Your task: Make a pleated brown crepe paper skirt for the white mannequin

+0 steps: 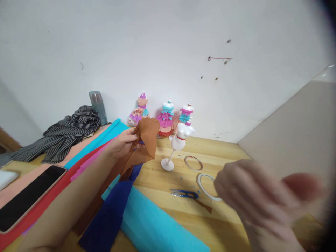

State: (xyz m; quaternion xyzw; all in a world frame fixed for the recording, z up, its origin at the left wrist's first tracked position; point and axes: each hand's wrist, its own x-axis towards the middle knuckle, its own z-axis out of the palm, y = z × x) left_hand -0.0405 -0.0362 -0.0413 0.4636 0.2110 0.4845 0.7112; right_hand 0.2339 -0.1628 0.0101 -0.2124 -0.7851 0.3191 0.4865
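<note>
Head view: my left hand point(122, 142) pinches a gathered fan of brown crepe paper point(147, 138) above the wooden surface point(215, 147), beside a white mini mannequin stand point(180, 138). My right hand point(252, 199), blurred, hovers loosely curled and empty near a white tape ring point(203, 185).

head view; looks forward-down; close over table point(210, 150); faces wall point(168, 45)

Bright, even, soft daylight; faint shadows on the worktop point(210, 150). Right hand point(259, 199) close to the lens, blurred and out of focus. Strong wide-angle bending at edges, dark vignette at right corners.
</note>
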